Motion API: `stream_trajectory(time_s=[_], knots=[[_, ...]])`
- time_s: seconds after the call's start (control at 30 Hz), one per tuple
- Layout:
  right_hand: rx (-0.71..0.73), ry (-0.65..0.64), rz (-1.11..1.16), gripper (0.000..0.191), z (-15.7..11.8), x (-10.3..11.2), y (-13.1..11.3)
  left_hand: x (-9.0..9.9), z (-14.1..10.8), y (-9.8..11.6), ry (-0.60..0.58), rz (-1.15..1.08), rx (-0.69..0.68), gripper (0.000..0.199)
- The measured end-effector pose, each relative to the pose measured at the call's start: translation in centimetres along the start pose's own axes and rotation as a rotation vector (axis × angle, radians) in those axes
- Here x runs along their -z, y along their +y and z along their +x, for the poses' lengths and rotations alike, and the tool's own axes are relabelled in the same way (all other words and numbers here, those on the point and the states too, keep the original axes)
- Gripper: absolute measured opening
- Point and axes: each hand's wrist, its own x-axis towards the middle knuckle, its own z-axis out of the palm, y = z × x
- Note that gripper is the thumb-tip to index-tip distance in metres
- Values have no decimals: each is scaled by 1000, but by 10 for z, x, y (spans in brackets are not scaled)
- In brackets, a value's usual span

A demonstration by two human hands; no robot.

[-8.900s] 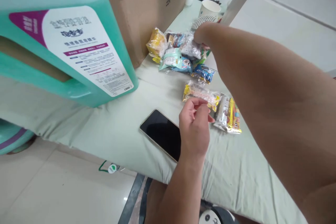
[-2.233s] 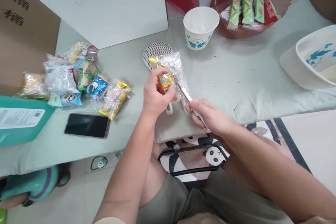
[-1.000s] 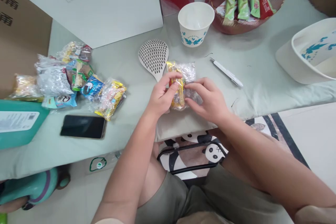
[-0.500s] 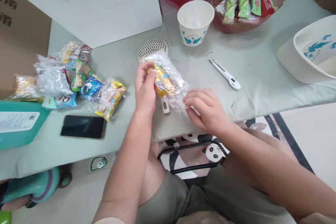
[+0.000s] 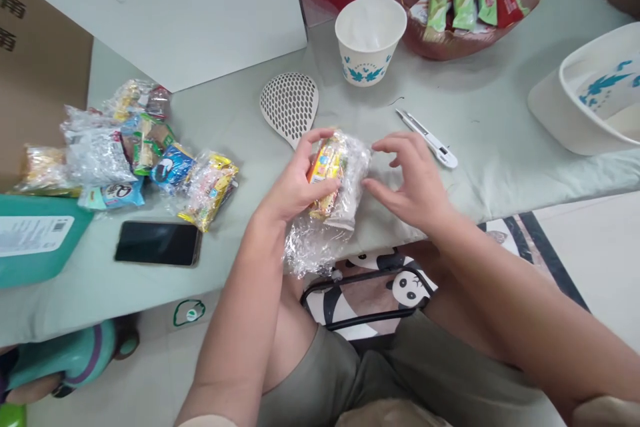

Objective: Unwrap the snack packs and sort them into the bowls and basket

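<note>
My left hand [image 5: 303, 180] grips a yellow snack packet [image 5: 327, 170] bundled with clear plastic wrap [image 5: 320, 243], the wrap's loose end hanging toward the table's front edge. Just right of the bundle is my right hand [image 5: 407, 177], its thumb and fingers apart and nothing visible between them. Behind the bundle lies a pale perforated strainer ladle [image 5: 290, 103], its handle hidden by my left hand and the packet. A white utility knife [image 5: 427, 139] rests on the cloth beyond my right hand.
At left are several wrapped snacks [image 5: 117, 153], a phone [image 5: 157, 243] and a green container [image 5: 40, 233]. A paper bucket [image 5: 370, 40], a pink bowl [image 5: 470, 47] of snack bars and a white tub [image 5: 565, 113] stand behind and right. A white box [image 5: 165, 7] stands at the back.
The bundle has moved nearer and right and turned more upright, uncovering the ladle's head. My right hand has come off the wrap's end and risen beside it, fingers spread.
</note>
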Motion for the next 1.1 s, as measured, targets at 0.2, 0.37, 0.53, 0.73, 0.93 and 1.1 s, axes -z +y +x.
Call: stream_trajectory(time_s=[0.2, 0.37, 0.53, 0.73, 0.93, 1.1], knots=[[-58, -61, 10, 5, 1, -6, 9, -5, 2, -2, -99, 114, -5, 72], [-136, -5, 78, 8, 3, -4, 4, -5, -3, 5, -73, 145, 44, 69], [-452, 93, 307, 16, 9, -2, 8, 0, -9, 13, -139, 179, 68, 75], [-745, 192, 612, 23, 14, -6, 27, 7, -12, 15, -121, 141, 79, 82], [-520, 247, 467, 14, 6, -14, 14, 2, -7, 7, -2, 39, 62, 82], [-456, 49, 458, 38, -3, -21, 2, -7, -6, 3, -26, 103, 96, 66]])
